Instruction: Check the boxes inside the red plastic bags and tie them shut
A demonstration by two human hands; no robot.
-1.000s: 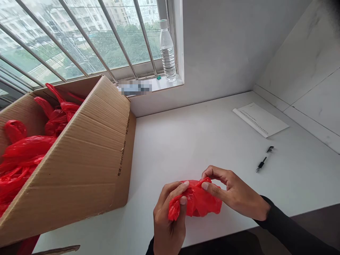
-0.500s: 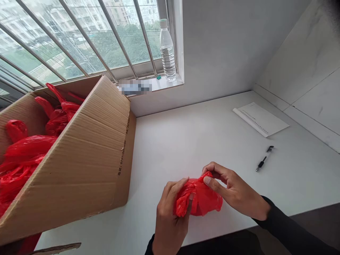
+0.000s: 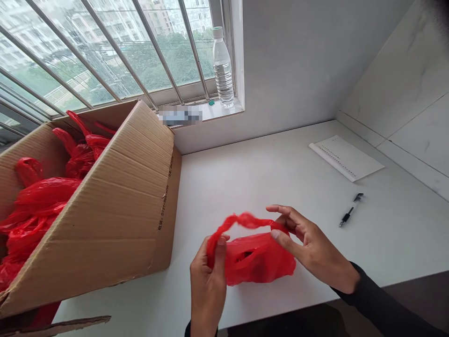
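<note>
A red plastic bag (image 3: 261,257) rests near the front edge of the white table, with a dark gap showing in its upper side. Its twisted handles arch above it, joined in a lump that looks like a knot and is slightly blurred. My left hand (image 3: 210,276) pinches the left end of this loop between thumb and fingers. At the other end, my right hand (image 3: 301,238) grips the bag's right handle between thumb and bent fingers, its index finger stretched out. What lies inside the bag is hidden.
A large cardboard box (image 3: 115,210) on the left holds several red plastic bags (image 3: 45,196). A pen (image 3: 351,210) and a sheet of paper (image 3: 347,157) lie to the right. A water bottle (image 3: 223,70) stands on the sill by the barred window.
The bag was bunched low between both hands. Now my left hand has moved left, and the handles are drawn up into an arch above the bag.
</note>
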